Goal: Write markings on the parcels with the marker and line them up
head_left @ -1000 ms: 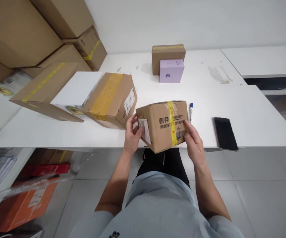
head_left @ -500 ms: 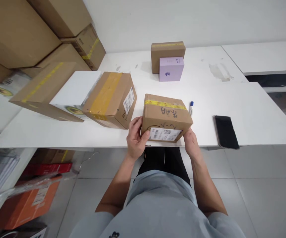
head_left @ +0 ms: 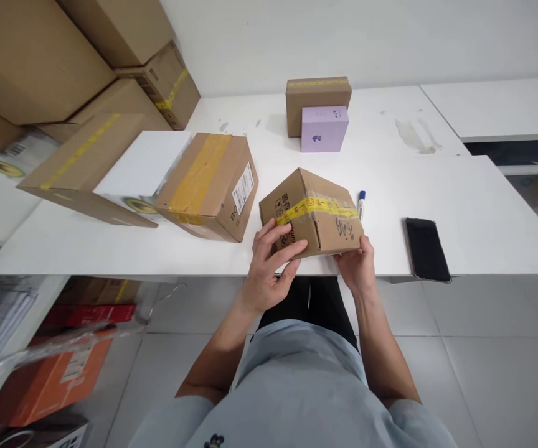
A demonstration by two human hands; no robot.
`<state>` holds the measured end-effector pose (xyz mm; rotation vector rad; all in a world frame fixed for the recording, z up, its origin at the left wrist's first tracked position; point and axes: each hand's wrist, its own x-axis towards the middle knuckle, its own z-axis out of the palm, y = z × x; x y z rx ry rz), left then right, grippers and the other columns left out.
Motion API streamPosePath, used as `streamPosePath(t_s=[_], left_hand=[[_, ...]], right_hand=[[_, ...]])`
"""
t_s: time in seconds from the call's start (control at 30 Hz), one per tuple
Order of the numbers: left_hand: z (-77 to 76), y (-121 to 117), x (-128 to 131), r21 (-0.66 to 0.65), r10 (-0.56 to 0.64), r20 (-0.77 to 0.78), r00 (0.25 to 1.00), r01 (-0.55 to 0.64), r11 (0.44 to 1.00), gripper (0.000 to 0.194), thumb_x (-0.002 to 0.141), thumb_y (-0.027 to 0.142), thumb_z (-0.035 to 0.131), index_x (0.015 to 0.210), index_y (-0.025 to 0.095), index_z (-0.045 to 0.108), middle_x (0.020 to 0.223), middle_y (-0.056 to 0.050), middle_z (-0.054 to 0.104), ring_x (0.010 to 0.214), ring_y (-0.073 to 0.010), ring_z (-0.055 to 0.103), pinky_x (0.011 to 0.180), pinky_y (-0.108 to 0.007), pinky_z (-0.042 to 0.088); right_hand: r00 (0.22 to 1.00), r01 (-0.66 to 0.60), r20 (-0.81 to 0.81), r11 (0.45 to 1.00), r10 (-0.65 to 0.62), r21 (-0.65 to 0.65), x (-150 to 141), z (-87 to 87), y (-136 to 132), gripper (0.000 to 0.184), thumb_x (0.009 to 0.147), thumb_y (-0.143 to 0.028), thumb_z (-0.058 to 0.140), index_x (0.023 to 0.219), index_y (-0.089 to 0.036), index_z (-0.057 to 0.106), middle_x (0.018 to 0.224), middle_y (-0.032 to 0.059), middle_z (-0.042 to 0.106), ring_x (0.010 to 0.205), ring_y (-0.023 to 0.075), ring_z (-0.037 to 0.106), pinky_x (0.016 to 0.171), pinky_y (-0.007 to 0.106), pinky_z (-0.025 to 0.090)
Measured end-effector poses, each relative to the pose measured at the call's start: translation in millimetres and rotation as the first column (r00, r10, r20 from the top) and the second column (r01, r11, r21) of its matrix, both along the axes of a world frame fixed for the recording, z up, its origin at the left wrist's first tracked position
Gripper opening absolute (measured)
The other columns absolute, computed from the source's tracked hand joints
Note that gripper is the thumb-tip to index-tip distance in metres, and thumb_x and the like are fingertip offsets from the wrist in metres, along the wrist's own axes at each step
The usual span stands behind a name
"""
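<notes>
A small cardboard box [head_left: 316, 208] bound with yellow tape and marked with handwriting is tilted on a corner at the near edge of the white table [head_left: 460, 186]. My left hand [head_left: 271, 264] grips its left front face with the fingers pressed against the cardboard. Under the box's right front corner, my right hand [head_left: 355, 264] holds it from below. A blue-capped marker [head_left: 360, 204] lies just right of the box.
A black phone [head_left: 426, 249] lies to the right near the table edge. A larger taped box [head_left: 208, 186] and a white-topped box [head_left: 110, 174] stand to the left, with big cartons stacked behind. A lilac box [head_left: 324, 129] leans on a brown one [head_left: 318, 93] at the back.
I have kept turning the small box in both hands: its label side faced me half a second ago, and now a taped, handwritten edge points up. My left hand shifted onto the front face.
</notes>
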<state>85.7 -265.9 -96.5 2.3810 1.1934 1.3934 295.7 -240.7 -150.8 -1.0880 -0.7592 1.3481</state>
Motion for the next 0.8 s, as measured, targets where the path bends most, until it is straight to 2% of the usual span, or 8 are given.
streamPosePath(t_s=[0.13,0.27,0.37,0.43,0.53,0.7,0.8], left_hand=[[-6.6,1.4,-2.8,-0.095,-0.002,0.132,0.991,0.015,0.995,0.034,0.093,0.033,0.062,0.127,0.027,0.058,0.142,-0.011,0.055,0.139,-0.0281,0.050,0.112,-0.052,0.047],[-13.1,2.0,-1.3,-0.215,0.014,0.372,0.928,0.071,0.974,0.034,0.092,0.047,0.063,0.118,0.026,0.060,0.136,-0.013,0.058,0.133,-0.0272,0.054,0.108,-0.047,0.050],[-15.0,3.6,2.4,-0.270,0.042,0.519,0.854,0.116,0.956,0.036,0.088,0.055,0.064,0.108,0.025,0.058,0.128,-0.012,0.058,0.126,-0.0249,0.058,0.100,-0.041,0.053],[-15.4,5.8,5.0,-0.291,0.095,0.561,0.822,0.089,0.952,0.037,0.087,0.058,0.064,0.100,0.024,0.055,0.120,-0.009,0.058,0.116,-0.0215,0.060,0.092,-0.036,0.055],[-16.8,10.2,6.4,-0.340,0.192,0.606,0.772,0.033,0.940,0.036,0.084,0.054,0.067,0.091,0.024,0.049,0.111,-0.005,0.058,0.101,-0.0166,0.062,0.084,-0.031,0.055],[-24.5,16.1,-0.8,-0.424,0.248,0.720,0.648,0.129,0.896,0.026,0.081,0.035,0.068,0.085,0.023,0.045,0.107,-0.001,0.059,0.094,-0.0137,0.061,0.082,-0.029,0.053],[-29.4,20.4,-6.2,-0.467,0.313,0.702,0.640,0.082,0.880,0.021,0.081,0.032,0.064,0.088,0.024,0.047,0.102,0.000,0.060,0.091,-0.0135,0.061,0.080,-0.029,0.053]], right_hand=[[0.998,0.040,0.045,0.998,-0.042,0.054,0.4,3.9,1.3,0.066,0.080,-0.062,0.044,0.134,-0.026,0.054,0.130,0.0096,0.064,0.117,0.0292,0.061,0.081,0.039,0.054],[0.994,0.087,0.060,0.992,-0.093,0.087,-0.1,7.7,-0.8,0.060,0.077,-0.057,0.050,0.124,-0.022,0.062,0.116,0.0097,0.069,0.115,0.0299,0.061,0.091,0.043,0.052],[0.965,0.083,0.238,0.988,-0.113,0.133,2.7,12.9,-7.7,0.057,0.083,-0.059,0.046,0.121,-0.020,0.062,0.115,0.0098,0.067,0.114,0.0295,0.059,0.096,0.047,0.049],[0.913,0.079,0.386,0.986,-0.132,0.150,4.5,19.2,-14.2,0.054,0.086,-0.060,0.046,0.119,-0.021,0.063,0.116,0.0095,0.064,0.114,0.0287,0.058,0.099,0.047,0.048],[0.842,0.063,0.521,0.984,-0.142,0.167,3.5,30.9,-23.3,0.049,0.087,-0.062,0.051,0.117,-0.024,0.064,0.114,0.0081,0.059,0.113,0.0278,0.057,0.102,0.049,0.046],[0.759,0.022,0.629,0.972,-0.168,0.234,-6.1,41.7,-30.6,0.055,0.092,-0.065,0.038,0.126,-0.028,0.060,0.119,0.0088,0.052,0.119,0.0288,0.051,0.105,0.052,0.044],[0.718,-0.012,0.676,0.968,-0.168,0.252,-12.3,43.0,-33.9,0.056,0.095,-0.062,0.035,0.136,-0.029,0.054,0.121,0.0100,0.049,0.121,0.0282,0.049,0.101,0.050,0.047]])
